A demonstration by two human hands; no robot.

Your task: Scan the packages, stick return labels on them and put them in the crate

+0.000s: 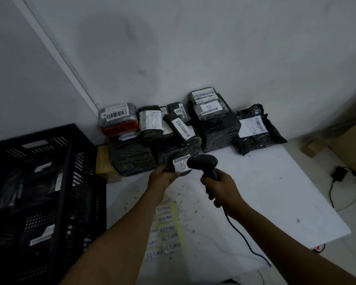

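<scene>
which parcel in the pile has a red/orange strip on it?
The parcel at the far left of the pile, next to the wall corner. Its front edge carries a red band; the other parcels show only black wrap and white labels.

crate (49,182) left, packages (173,128) behind labels (166,229)

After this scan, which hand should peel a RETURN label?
Probably the right hand: it need only put down the scanner, while the left hand grips the small package. The RETURN labels lie between both forearms.

Head camera, looking forward and down.
It looks from close above the white table (255,192), facing the wall corner behind it.
</scene>
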